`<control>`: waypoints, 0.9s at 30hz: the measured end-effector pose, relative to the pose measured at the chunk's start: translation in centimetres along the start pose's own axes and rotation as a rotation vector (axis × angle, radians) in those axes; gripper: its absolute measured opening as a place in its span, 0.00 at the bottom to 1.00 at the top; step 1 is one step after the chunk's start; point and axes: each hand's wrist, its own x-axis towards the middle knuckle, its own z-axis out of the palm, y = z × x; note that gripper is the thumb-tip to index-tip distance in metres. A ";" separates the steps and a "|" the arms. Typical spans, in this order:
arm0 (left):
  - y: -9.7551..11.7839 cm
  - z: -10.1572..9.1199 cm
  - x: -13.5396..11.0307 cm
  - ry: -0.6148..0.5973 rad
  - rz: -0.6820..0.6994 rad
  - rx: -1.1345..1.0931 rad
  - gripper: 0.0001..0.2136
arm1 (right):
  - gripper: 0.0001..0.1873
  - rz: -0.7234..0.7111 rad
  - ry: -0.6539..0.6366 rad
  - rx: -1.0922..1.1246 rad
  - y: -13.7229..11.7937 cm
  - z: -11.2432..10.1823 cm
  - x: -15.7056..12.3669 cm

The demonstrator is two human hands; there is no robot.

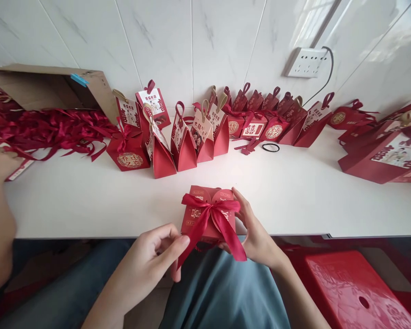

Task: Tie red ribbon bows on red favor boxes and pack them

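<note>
Red gift box [210,230] at lower centre of frame, by near edge of counter [106,205], ribbon bow [210,208] on top. Right hand [256,237] grips box's right side; left hand [157,253] at bow's left tail [194,237], pinching or merely touching: cannot tell. Risks: hard one-sided tug could skew or undo bow; tight squeeze could dent walls; slack right grip could drop box.

On the white label [253,130], right of centre in the frame, is written 囍. The box [210,231] at lower centre shows gold 喜. Other writing is unclear.
</note>
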 end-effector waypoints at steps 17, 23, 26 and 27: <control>1.9 0.0 5.0 0.344 0.690 0.497 0.06 | 0.55 0.038 0.002 -0.023 -0.3 -0.5 -0.7; 2.1 0.6 5.4 0.453 0.720 0.496 0.04 | 0.55 0.005 -0.008 -0.034 0.1 -0.4 -0.7; 1.8 1.0 5.6 0.542 0.774 0.475 0.05 | 0.55 -0.002 -0.007 -0.035 0.1 -0.4 -0.7; 1.7 1.0 5.6 0.535 0.794 0.472 0.05 | 0.55 -0.002 -0.008 -0.033 0.1 -0.4 -0.7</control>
